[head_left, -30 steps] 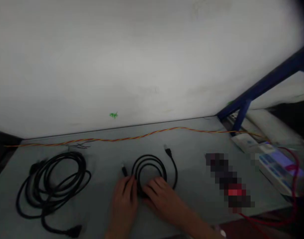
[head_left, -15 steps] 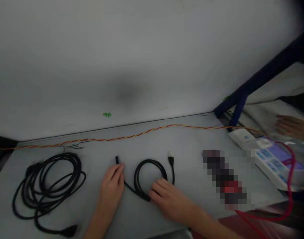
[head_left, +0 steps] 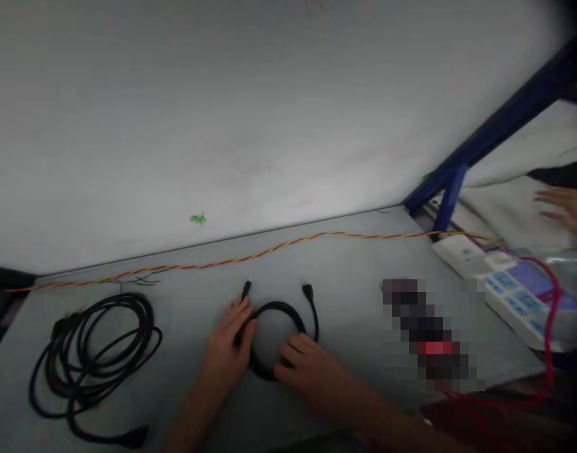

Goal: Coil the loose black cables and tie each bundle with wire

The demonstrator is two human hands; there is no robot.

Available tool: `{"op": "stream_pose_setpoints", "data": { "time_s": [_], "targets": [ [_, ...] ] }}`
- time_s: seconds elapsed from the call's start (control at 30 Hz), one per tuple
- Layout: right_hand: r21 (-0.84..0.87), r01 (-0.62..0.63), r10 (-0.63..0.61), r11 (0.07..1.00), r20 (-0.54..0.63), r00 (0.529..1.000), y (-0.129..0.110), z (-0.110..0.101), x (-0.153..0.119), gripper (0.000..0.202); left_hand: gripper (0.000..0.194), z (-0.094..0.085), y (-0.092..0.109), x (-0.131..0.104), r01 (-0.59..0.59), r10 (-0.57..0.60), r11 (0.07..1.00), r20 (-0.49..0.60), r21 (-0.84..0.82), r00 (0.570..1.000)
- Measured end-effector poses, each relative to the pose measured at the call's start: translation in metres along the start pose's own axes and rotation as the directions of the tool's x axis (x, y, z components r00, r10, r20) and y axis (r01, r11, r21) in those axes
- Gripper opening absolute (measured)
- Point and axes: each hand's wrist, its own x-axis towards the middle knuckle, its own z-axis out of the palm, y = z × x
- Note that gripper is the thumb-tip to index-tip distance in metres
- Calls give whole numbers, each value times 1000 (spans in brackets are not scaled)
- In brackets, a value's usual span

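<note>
A thin black cable [head_left: 283,306] lies coiled in a small ring on the grey tabletop. One plug [head_left: 246,289] points away past the fingers of my left hand [head_left: 231,333], which pinch the cable at the ring's left side. My right hand [head_left: 304,362] has its fingers closed around the ring's lower right part. The other plug [head_left: 308,291] stands out at the upper right on a short free length of cable. The spot under each set of fingertips is hidden.
A larger, thicker black cable coil [head_left: 92,371] lies at the left. A twisted red-yellow wire [head_left: 264,253] runs along the back by the white wall. On the right are a blurred-out object, a white power strip [head_left: 509,305], a red cable [head_left: 550,327], a blue post [head_left: 496,141] and another person's hand [head_left: 566,207].
My left hand has moved right with its plug end, bringing it against the ring. The far plug has shifted left. My right hand stays at the ring; the other person's hand has moved slightly.
</note>
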Motion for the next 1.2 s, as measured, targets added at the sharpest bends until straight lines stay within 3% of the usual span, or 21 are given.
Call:
{"op": "stream_pose_setpoints", "data": {
  "time_s": [0.2, 0.3, 0.37, 0.43, 0.5, 0.53, 0.57, 0.73, 1.03, 1.2],
  "targets": [
    [-29, 133, -135, 991, -59, 989, 16, -3, -4, 6, 46, 16, 12, 2, -64, 64, 998, 5, 20, 998],
    [27, 40, -34, 999, -195, 980, 19, -4, -13, 9, 54, 23, 14, -3, -50, 54, 996, -48, 72, 997],
    [132, -80, 118, 988, -312, 943, 18, 0, -19, 14, 60, 27, 16, -10, -26, 34, 992, -71, 120, 997],
    [243, -253, 341, 936, -459, 820, 17, 7, -20, 25, 64, 32, 18, -15, 10, 3, 988, -82, 155, 997],
    [335, -420, 537, 843, -570, 622, 18, 14, -15, 37, 66, 35, 19, -19, 27, -12, 986, -93, 163, 996],
    [368, -475, 596, 799, -590, 545, 20, 17, -12, 39, 67, 37, 19, -20, 32, -18, 987, -95, 157, 995],
    [391, -501, 629, 772, -586, 512, 22, 19, -7, 38, 68, 38, 19, -20, 37, -23, 988, -92, 147, 995],
    [449, -491, 665, 747, -515, 540, 27, 20, 19, 33, 69, 36, 20, -16, 27, -20, 992, -58, 124, 998],
    [279, -529, 579, 801, -585, 568, 19, 28, 50, 35, 75, 29, 26, -15, -4, -1, 984, 29, 178, 1000],
    [309, -546, 608, 779, -587, 534, 17, 29, 56, 35, 70, 28, 36, -12, -35, 39, 947, -6, 319, 999]
  ]
}}
